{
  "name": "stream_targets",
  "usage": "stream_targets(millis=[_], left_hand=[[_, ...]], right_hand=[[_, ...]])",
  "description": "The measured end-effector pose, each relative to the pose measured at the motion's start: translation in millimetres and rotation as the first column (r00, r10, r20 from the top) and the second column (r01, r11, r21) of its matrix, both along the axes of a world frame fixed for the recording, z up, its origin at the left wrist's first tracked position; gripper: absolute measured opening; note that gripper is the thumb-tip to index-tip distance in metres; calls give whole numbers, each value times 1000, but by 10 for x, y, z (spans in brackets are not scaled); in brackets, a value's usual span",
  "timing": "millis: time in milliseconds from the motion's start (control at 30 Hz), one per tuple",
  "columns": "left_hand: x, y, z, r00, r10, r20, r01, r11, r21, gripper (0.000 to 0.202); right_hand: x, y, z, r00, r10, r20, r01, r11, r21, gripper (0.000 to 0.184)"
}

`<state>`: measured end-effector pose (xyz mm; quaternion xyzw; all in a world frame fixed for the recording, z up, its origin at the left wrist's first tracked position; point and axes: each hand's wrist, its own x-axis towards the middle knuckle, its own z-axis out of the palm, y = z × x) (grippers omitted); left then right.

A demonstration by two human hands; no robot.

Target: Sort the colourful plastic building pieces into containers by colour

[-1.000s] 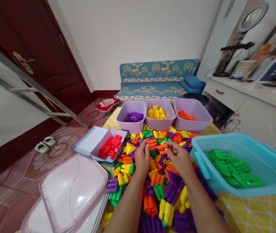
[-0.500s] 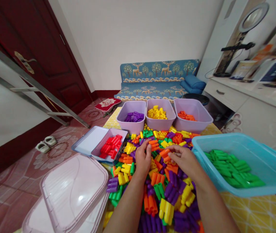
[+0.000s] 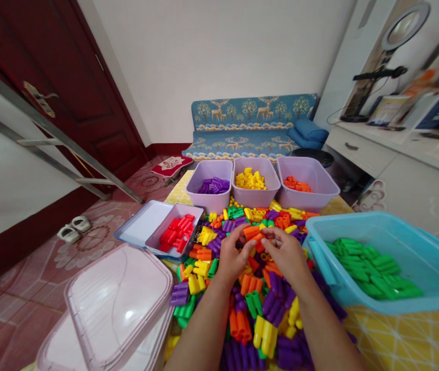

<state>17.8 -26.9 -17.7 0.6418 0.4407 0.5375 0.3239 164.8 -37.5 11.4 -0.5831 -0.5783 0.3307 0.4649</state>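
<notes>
Smooth, glossy plastic: each orange piece is a row of fused tubes, ribbed along its length. Your left hand (image 3: 235, 257), at seven o'clock, pinches the upper orange piece (image 3: 251, 232) between thumb and fingers; your right hand (image 3: 286, 253), at four, has its fingertips closed on the lower orange piece (image 3: 257, 238), right beside it. The two sit above the pile (image 3: 275, 301). Upper one's long axis runs roughly nine to three, right end tipped slightly toward two; lower one's axis partly hidden by fingers. Twelve o'clock: smooth-walled lilac bin (image 3: 256, 198), rounded corners. Three: translucent blue tub (image 3: 420, 247). Underneath: yellow surface (image 3: 393, 335), white-lined pattern.
</notes>
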Motion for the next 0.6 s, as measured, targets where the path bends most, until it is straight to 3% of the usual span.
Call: stream_targets(millis=[233, 400, 500, 533, 600], left_hand=[[19, 32, -37, 988, 38, 149, -34, 999, -30, 25], [12, 53, -90, 978, 122, 168, -108, 990, -92, 31], [7, 53, -93, 980, 126, 154, -113, 990, -90, 30], [6, 51, -88, 982, 120, 145, -109, 991, -84, 29], [6, 46, -72, 986, 110, 127, -102, 992, -70, 29]], right_hand=[[8, -31, -8, 993, 117, 6, -116, 993, -32, 37], [225, -131, 212, 953, 300, 42, -291, 945, -147, 19], [294, -117, 365, 965, 62, -253, -68, 998, -15, 25], [285, -105, 402, 921, -20, -390, 49, 997, 65, 33], [221, -82, 442, 815, -49, -577, 198, 960, 198, 48]])
